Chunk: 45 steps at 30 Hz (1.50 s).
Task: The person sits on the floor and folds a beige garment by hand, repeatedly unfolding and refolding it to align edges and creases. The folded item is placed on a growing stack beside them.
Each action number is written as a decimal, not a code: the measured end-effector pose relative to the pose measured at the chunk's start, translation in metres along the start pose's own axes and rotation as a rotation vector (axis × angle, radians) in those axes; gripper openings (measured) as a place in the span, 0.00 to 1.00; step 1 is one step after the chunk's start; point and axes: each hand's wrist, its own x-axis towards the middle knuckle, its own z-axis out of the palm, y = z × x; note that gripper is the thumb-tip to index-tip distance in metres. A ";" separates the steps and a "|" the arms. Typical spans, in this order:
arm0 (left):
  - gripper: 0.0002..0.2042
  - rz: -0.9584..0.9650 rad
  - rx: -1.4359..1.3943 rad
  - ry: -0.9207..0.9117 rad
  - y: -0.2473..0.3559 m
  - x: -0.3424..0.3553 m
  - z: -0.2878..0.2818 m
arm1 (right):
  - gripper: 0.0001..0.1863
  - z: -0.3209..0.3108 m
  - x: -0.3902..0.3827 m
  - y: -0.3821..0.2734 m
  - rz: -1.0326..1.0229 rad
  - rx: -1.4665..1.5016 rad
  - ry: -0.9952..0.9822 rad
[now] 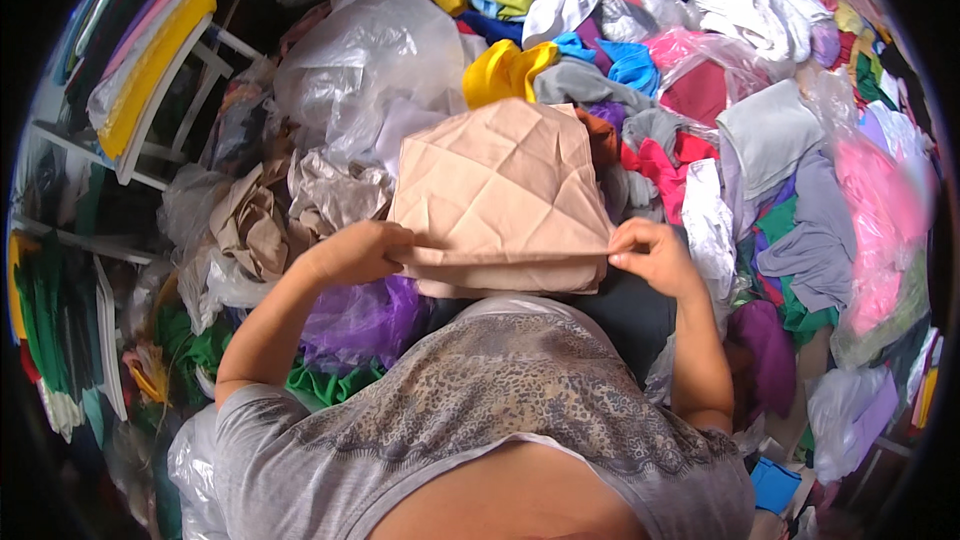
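A beige cloth (pixel 500 180) with crossing fold creases lies across my lap, on top of more beige fabric (pixel 505 282) that shows below its near edge. My left hand (pixel 362 252) pinches the cloth's near left corner. At the near right corner, my right hand (pixel 650 252) grips the same edge between thumb and fingers. Between the two hands the near edge runs nearly straight. The far side of the cloth rises a little and looks rumpled.
Heaped fabrics and clear plastic bags surround me. A big clear bag (pixel 375 65) stands at the far left, near a yellow cloth (pixel 510 70). White racks (pixel 185 130) hold folded fabrics on the left. Pink bagged cloth (pixel 875 230) and grey cloth (pixel 815 235) lie to the right.
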 end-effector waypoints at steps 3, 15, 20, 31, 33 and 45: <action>0.11 -0.026 0.066 -0.035 -0.019 -0.006 0.030 | 0.05 0.019 -0.012 0.020 0.065 -0.067 -0.038; 0.07 -0.195 0.335 0.112 -0.014 0.002 0.014 | 0.04 0.056 -0.019 0.059 -0.092 -0.354 0.004; 0.11 0.013 0.216 -0.013 -0.014 0.007 0.010 | 0.05 0.067 -0.024 0.062 -0.092 -0.418 0.066; 0.14 -0.305 0.194 -0.229 0.027 0.027 -0.009 | 0.06 0.073 -0.033 0.077 -0.123 -0.404 0.124; 0.17 -0.387 0.172 -0.223 0.037 0.025 -0.012 | 0.06 0.075 -0.034 0.080 -0.133 -0.404 0.132; 0.09 -0.021 -0.021 -0.100 0.021 0.036 -0.045 | 0.05 0.074 -0.042 0.070 -0.142 -0.382 0.143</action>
